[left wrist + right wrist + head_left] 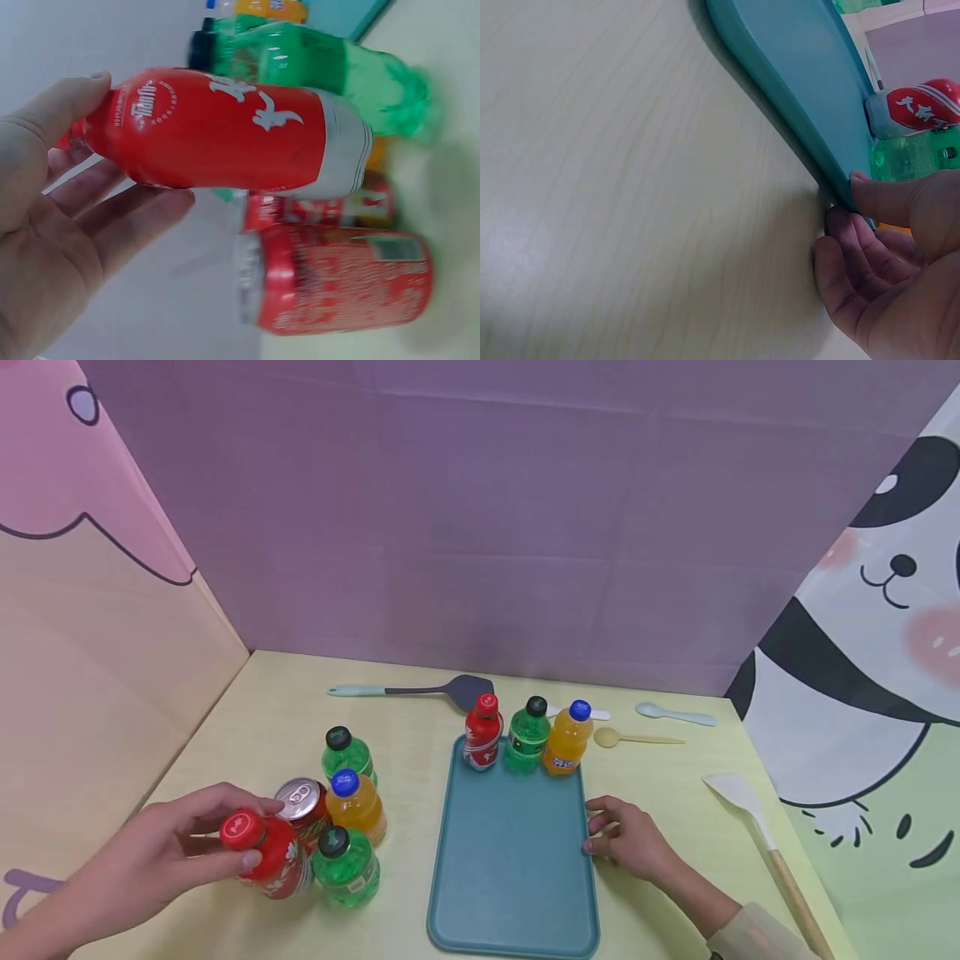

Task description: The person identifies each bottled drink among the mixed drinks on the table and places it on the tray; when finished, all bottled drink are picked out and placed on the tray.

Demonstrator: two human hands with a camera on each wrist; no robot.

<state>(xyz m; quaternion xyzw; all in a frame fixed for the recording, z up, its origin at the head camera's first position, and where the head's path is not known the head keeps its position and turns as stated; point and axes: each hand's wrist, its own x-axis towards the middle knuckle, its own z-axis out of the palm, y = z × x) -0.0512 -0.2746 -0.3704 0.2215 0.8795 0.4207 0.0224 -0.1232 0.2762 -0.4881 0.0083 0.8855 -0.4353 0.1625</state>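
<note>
Pale yellow-green wood-grain table (247, 727), enclosed by a purple back panel (480, 510), a pink and cream panel (90, 610) at left and a panda-print panel (870, 635) at right.

Near left: the left hand (161, 852) grasps a red bottle (268, 853) at its neck, thumb across the red cap and fingers curled behind. The bottle stands in a cluster, just beside a red can (303, 806) on its far side and a green bottle (345, 867) on its right; an orange bottle (355, 806) and a second green bottle (347, 756) stand farther back.

Centre: a teal tray (513, 860), long axis running near to far. Along its far edge stand three bottles in a row, red (482, 732), green (528, 737) and orange (567, 739). The right hand (630, 839) pinches the tray's right rim about midway along, fingers curled at the edge; the red bottle lies well apart from this hand, across the tray.

Far edge of table: a grey spatula with a mint handle (420, 691), a pale blue spoon (675, 714), a yellow spoon (637, 739). Near right: a white spatula with a wooden handle (765, 847).

Left wrist view: the red bottle's white lettering (225, 127) and the can's side (337, 281), details too small in the head view. Right wrist view: thumb (900, 196) on top of the tray rim (780, 82) with fingers (847, 262) tucked beneath, a contact hidden from the head camera.
</note>
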